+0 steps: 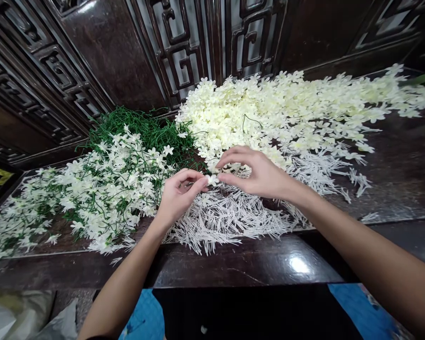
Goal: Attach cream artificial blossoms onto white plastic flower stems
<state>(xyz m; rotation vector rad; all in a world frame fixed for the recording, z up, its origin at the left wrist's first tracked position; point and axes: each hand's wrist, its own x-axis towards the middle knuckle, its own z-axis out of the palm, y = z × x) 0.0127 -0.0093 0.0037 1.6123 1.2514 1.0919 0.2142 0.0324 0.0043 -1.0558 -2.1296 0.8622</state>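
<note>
Both hands point(179, 194) meet at a white flower point(213, 180) above pale strands point(230, 219), green-stemmed blossoms point(106, 189) leftward, cream flowers point(255, 111) behind.

Piles on a long dark wooden bench point(403, 189)
White flowers on thin green stems point(106, 193) lie on the left. Behind them, by the carved dark wooden back point(115, 52), is a heap of bare green stems point(134, 125). Loose creamy white flowers point(233, 108) lie to the right, at the back. Between them and the bench's front lie thin white sticks point(233, 217).
</note>
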